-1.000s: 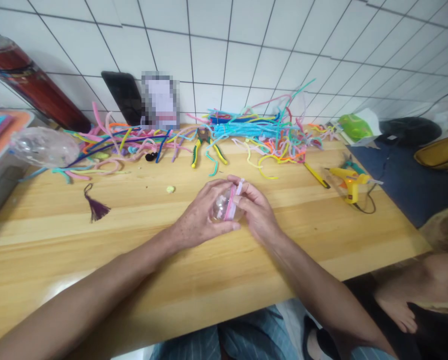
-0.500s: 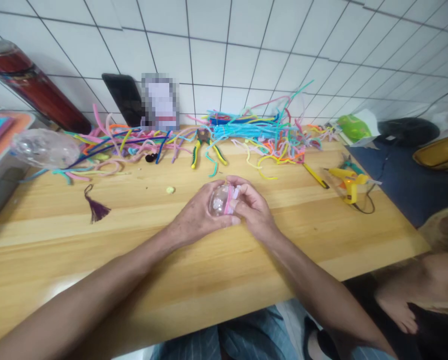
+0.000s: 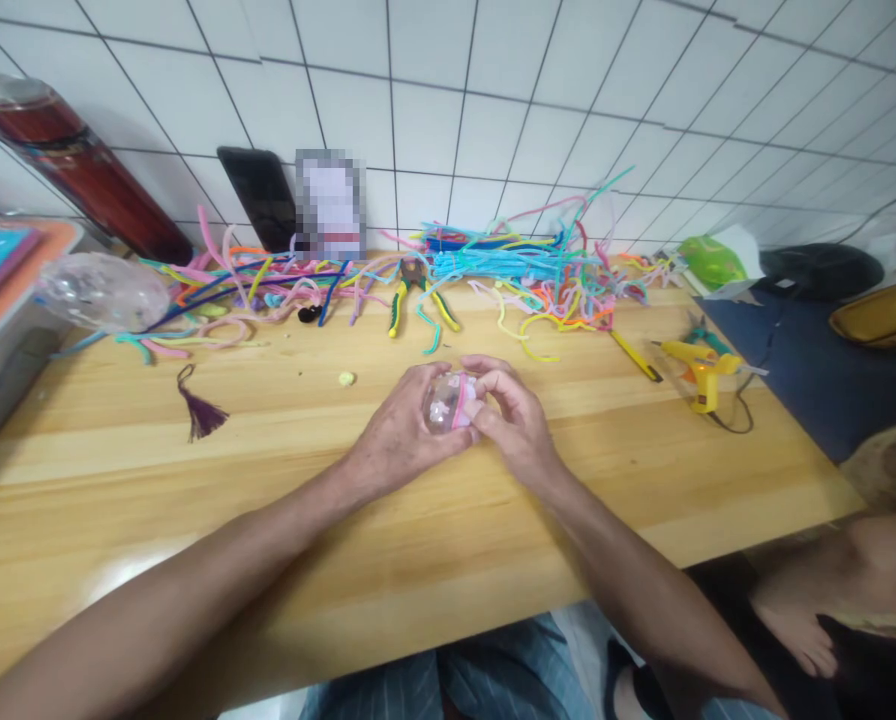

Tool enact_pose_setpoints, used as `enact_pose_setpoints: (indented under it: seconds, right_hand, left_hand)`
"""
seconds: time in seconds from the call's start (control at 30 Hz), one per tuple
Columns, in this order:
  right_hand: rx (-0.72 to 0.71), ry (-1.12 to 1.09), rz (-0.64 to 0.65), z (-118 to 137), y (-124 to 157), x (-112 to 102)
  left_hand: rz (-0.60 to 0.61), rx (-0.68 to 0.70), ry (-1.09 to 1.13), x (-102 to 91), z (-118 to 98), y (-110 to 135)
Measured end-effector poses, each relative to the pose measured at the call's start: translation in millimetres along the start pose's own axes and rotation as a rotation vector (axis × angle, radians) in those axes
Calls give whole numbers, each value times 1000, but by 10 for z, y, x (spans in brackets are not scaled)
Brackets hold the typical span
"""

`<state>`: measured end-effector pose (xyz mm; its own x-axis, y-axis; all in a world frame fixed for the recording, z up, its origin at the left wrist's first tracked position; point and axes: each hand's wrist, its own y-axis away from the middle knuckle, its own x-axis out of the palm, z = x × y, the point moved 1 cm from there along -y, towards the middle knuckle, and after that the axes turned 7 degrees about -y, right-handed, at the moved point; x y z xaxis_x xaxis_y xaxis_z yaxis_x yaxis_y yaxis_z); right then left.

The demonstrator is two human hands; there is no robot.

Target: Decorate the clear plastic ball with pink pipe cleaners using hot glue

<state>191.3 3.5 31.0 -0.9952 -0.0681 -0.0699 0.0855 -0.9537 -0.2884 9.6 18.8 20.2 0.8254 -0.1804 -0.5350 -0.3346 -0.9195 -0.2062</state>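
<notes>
Between my two hands is a small clear plastic ball point(image 3: 442, 408) with a pink band and pale decorations on its right side. My left hand point(image 3: 399, 430) wraps round its left side, thumb below. The fingers and thumb of my right hand point(image 3: 519, 425) pinch the banded side; part of that side is hidden behind them. A small pale-yellow fluffy bit point(image 3: 347, 378) lies left of the hands. Farther left rests a dark purple tassel point(image 3: 204, 410). Behind the hands, pliers point(image 3: 418, 290) with yellow-green handles lie spread on the wooden table point(image 3: 418, 570).
Colourful pipe cleaners point(image 3: 500, 262) are heaped along the tiled wall. A yellow glue gun point(image 3: 707, 375) and a yellow utility knife point(image 3: 638, 357) lie to the right. On the left are a clear plastic bottle point(image 3: 103, 292), a red thermos point(image 3: 95, 170) and a leaning phone point(image 3: 260, 200). Another person's hand point(image 3: 797, 625) shows lower right.
The view has shifted slightly, so most things sit a little farther right. The ball has turned slightly in my hands, and both hands keep their hold.
</notes>
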Motion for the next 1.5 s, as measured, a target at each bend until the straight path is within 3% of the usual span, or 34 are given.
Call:
enact_pose_setpoints:
  seconds: [0.17, 0.27, 0.5, 0.6, 0.9, 1.17, 1.5]
  right_hand:
    - [-211, 372, -46, 182, -25, -64]
    - [-167, 429, -51, 228, -31, -82]
    - [168, 205, 37, 234, -72, -143]
    - [243, 79, 59, 225, -87, -147]
    - [225, -42, -47, 163, -68, -111]
    - [255, -172, -51, 66, -86, -155]
    - [262, -95, -37, 115, -103, -161]
  left_hand:
    - [-15, 70, -71, -7, -22, -4]
    - [-38, 84, -109, 2, -16, 4]
    - [-30, 170, -165, 3, -20, 29]
    - [-48, 198, -180, -2, -15, 26]
    - [-10, 250, -138, -16, -43, 25]
    - [20, 216, -138, -25, -50, 14]
    - [20, 234, -195, -10, -11, 30]
